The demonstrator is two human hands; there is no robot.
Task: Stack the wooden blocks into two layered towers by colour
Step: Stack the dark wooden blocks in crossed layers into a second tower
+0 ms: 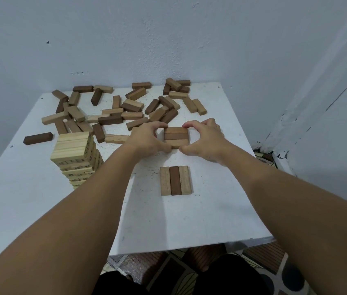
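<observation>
A square layer of three brown blocks (176, 137) lies on the white table (210, 209), their long sides running left to right. My left hand (147, 139) grips its left side with curled fingers and thumb. My right hand (204, 139) grips its right side the same way. Nearer to me lies a second layer of three blocks (176, 180), two light ones with a dark one between, long sides pointing away from me. A tall tower of pale numbered blocks (75, 156) stands at the left, partly hidden by my left forearm.
Several loose light and dark brown blocks (125, 109) lie scattered across the far half of the table, up to the wall. One dark block (38, 138) lies apart at the left. The table's front edge is near my knees, and walls close in behind and to the right.
</observation>
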